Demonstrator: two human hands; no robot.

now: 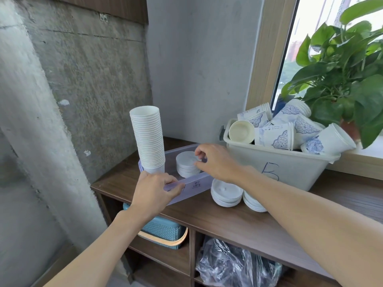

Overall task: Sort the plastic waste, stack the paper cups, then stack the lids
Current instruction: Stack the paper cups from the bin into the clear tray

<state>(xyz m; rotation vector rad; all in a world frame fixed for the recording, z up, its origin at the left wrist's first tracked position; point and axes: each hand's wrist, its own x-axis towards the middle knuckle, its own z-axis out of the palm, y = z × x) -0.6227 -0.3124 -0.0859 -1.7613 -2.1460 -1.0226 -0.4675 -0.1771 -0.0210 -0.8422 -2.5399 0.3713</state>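
Leftmost, a tall paper cup stack (pixel 145 139) stands in the clear tray (pixel 194 187) at the desk's (pixel 207 216) left end. The left grip (pixel 153 189) clasps the tray's front wall; the right grip (pixel 215 162) pinches the top of the lid stack (pixel 185 167) inside. Two more lid stacks (pixel 227 192) sit beside the cup bin (pixel 300 168).

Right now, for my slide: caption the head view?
Left grip holds the clear tray by its front wall; right grip pinches the lid stack inside, beside the cup stack.
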